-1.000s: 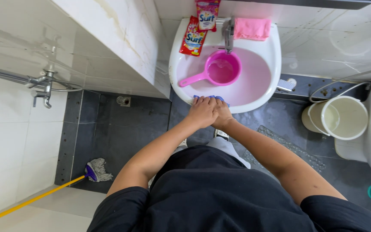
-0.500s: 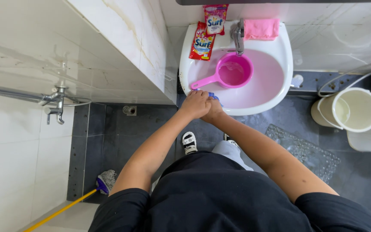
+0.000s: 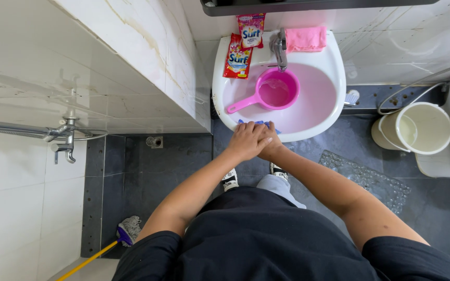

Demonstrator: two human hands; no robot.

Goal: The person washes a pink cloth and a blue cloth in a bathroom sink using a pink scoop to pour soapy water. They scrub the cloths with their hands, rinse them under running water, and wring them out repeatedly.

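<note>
Grey-tiled bathroom floor, white wall tiles, and the round white ceramic washbasin (image 3: 334, 88) is our landmark. Since a second ago both hands have slid up onto its near rim: left hand (image 3: 247, 141) cupped over right hand (image 3: 271, 145), pressing a small blue item (image 3: 259, 124), possibly a brush; the grip itself is hidden. Inside the basin, a pink plastic scoop (image 3: 276, 91). At its back-left rim, two red rectangular sachets (image 3: 238, 56); back-right, a folded pink cloth (image 3: 306, 39).

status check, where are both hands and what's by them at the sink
Left hand laid over right hand at white sink rim. Small blue thing under fingers, grip unclear. Pink plastic scoop in basin, untouched.
</note>
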